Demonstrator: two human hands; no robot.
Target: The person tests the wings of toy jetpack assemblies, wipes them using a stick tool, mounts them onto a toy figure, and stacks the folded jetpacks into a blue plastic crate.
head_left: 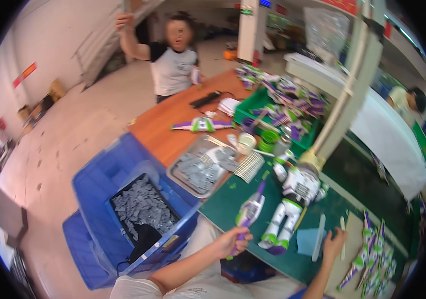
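My left hand (234, 243) is closed round the purple end of a toy wing (249, 210) in white, green and purple, holding it tilted up over the near table edge. My right hand (333, 244) is low over the green table top, thumb and forefinger apart, beside a thin white stick (343, 237). Left of that hand, a flat white strip (318, 238) lies across a light blue cloth (306, 241). A white toy figure (300, 185) with green and purple parts lies on its back between my hands.
Several toy wings (370, 259) lie at the right. A metal tray (200, 167) of grey parts and a green crate (253, 106) stand further off. Beside me at left is a blue bin (118, 162). A slanted post (345, 94) rises beyond the figure. Across the table stands a person (173, 70).
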